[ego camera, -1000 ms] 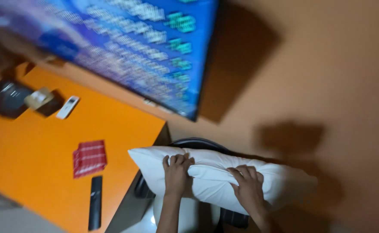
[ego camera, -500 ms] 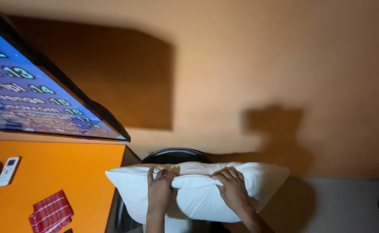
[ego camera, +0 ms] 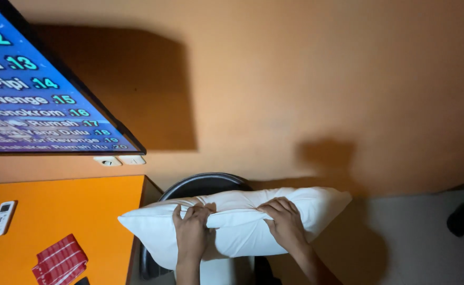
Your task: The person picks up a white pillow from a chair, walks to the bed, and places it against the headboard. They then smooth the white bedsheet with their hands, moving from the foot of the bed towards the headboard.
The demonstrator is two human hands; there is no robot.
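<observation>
White pillow (ego camera: 237, 224) pinched along top edge in both grips: left hand (ego camera: 191, 232), right hand (ego camera: 284, 224) clamped shut on fabric. Long axis crosswise, spanning both hands; black chair (ego camera: 203, 184) just behind, orange surface (ego camera: 58, 221) left.

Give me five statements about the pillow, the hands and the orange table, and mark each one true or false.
1. Both hands grip the soft white fabric pillow along its top edge. True: the left hand and the right hand each pinch it.
2. The pillow lies flat on the orange table. False: it is held in front of a round black chair back, right of the table.
3. A red striped folded cloth lies on the table. True.
4. The small white remote control is in the right hand. False: it lies on the table.
5. The large flat screen is dark. False: it glows blue.
</observation>
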